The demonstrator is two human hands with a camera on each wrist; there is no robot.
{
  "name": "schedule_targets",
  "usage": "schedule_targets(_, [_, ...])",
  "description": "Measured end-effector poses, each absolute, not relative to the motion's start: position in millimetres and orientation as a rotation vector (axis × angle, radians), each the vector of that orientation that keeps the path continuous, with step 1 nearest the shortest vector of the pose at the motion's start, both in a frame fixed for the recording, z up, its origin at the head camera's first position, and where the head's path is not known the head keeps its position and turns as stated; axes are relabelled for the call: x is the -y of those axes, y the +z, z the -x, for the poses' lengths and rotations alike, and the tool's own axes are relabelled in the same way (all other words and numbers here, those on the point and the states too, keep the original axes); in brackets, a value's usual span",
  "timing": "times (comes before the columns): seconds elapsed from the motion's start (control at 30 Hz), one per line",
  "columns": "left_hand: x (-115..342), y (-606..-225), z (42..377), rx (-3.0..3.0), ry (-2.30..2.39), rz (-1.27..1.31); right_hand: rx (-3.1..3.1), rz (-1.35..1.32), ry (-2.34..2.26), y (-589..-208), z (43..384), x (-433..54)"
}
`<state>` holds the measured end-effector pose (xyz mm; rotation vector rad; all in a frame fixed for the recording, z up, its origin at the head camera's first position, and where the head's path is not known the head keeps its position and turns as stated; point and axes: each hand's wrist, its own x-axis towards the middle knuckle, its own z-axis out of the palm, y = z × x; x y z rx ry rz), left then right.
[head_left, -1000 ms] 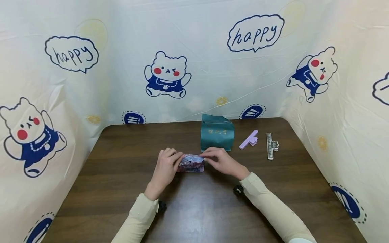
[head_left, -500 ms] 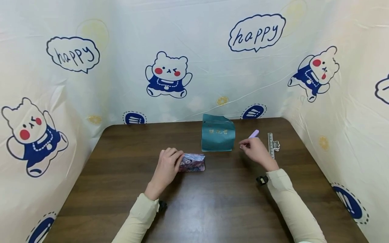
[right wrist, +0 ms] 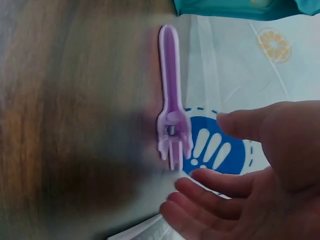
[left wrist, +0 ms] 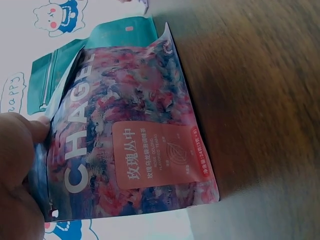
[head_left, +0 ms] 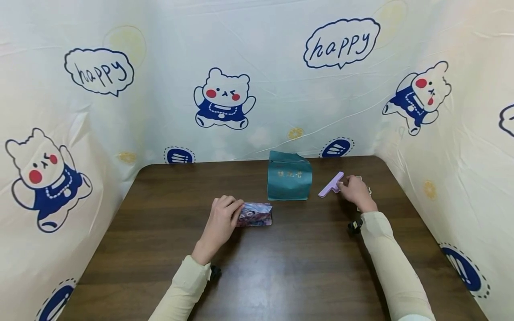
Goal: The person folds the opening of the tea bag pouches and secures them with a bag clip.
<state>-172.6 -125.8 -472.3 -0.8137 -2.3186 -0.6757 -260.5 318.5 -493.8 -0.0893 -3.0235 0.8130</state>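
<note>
My left hand (head_left: 220, 220) pinches the folded top of a patterned pink-and-blue tea bag (head_left: 256, 216) near the middle of the table. The left wrist view shows the bag's printed front (left wrist: 135, 130), with the thumb (left wrist: 30, 130) at its top edge. Farther right, my right hand (head_left: 355, 192) is beside a purple bag clip (head_left: 330, 186), fingertips close to its handle end. In the right wrist view that hand's thumb and fingers are spread apart, with nothing between them, and the purple clip (right wrist: 172, 95) lies just beyond the fingertips.
A teal pouch (head_left: 290, 176) stands at the back of the wooden table (head_left: 257, 276), left of the purple clip. A second, pale clip (head_left: 359, 179) is mostly hidden behind my right hand. Printed cloth (head_left: 241, 147) surrounds the table's back and sides.
My right hand has let go of the tea bag's right end and moved right, past the teal pouch, to the purple clip's handle. The left hand has stayed on the bag.
</note>
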Motion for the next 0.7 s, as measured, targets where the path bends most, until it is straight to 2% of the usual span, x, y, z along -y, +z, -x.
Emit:
schedule_targets(0.37, [127.1, -474.2, 171.8, 2.340, -0.689, 0.814, 3.051, 0.099, 0.836, -500.7, 267.0, -319.1])
schedule_targets(0.7, [127.9, -473.5, 171.2, 2.340, -0.683, 0.816, 2.930, 0.191, 1.046, -494.3, 267.4, -316.5])
